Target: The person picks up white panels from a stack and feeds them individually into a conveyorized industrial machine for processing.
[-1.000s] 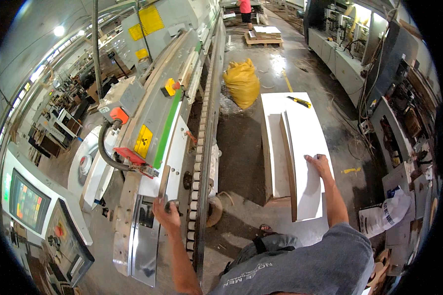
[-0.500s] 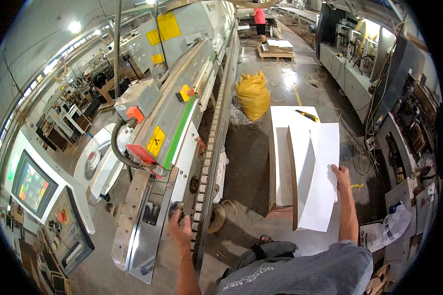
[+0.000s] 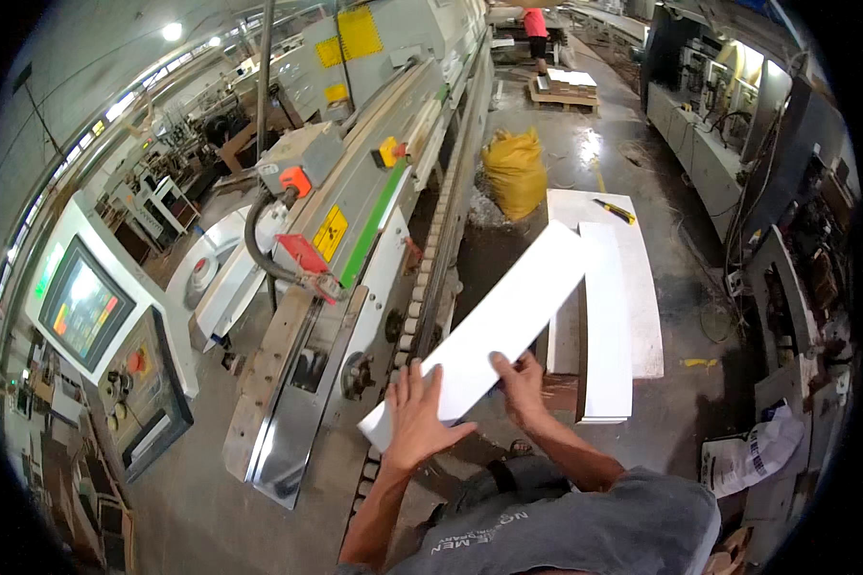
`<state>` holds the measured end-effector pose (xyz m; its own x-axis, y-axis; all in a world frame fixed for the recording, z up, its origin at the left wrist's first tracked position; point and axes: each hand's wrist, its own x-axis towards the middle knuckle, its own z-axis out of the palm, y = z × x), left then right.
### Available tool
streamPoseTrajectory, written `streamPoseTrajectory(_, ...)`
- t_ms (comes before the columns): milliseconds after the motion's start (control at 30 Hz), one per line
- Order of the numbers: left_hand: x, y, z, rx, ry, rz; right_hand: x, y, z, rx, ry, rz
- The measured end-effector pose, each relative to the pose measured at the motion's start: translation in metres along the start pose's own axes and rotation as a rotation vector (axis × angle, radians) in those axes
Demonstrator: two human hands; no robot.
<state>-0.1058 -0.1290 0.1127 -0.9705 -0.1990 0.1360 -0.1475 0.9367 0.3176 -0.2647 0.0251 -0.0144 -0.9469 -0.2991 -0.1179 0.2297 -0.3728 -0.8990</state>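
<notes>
A long white board (image 3: pixel 504 321) slants across in front of me, from the stack toward the edge machine's roller track. My right hand (image 3: pixel 529 395) grips its near long edge, thumb on top and the fingers curled mostly out of sight beneath. At the board's left end, my left hand (image 3: pixel 414 420) lies on the white face with fingers spread. More white boards (image 3: pixel 606 335) lie piled to the right, on a wider white panel (image 3: pixel 647 316). A yellow and black utility knife (image 3: pixel 615 211) rests at the panel's far end.
Along my left runs the long machine with a green strip (image 3: pixel 374 230), a roller track (image 3: pixel 414 321) and a metal plate (image 3: pixel 292 446). A control panel with a screen (image 3: pixel 84 300) stands farther left. Beyond the stack sit a yellow sack (image 3: pixel 516 174) and a loaded pallet (image 3: pixel 563 94); a person (image 3: pixel 535 34) stands farther off.
My right hand has lifted the top white board off the stack and swung it left toward the machine. My left hand has come from beside the roller track onto the board.
</notes>
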Motion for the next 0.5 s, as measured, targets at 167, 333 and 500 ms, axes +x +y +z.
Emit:
streamPoseTrajectory(167,-0.088,-0.043,-0.024,0.044,0.228,-0.117,-0.058,0.046,0.079,0.164,-0.204,0.135)
streamPoseTrajectory(333,-0.187,-0.068,-0.038,0.095,0.248,-0.368,-0.122,0.035,0.13,0.026,-0.556,0.421)
streamPoseTrajectory(500,-0.287,-0.098,-0.048,0.149,0.351,-0.555,-0.137,0.044,0.183,-0.129,-0.909,0.387)
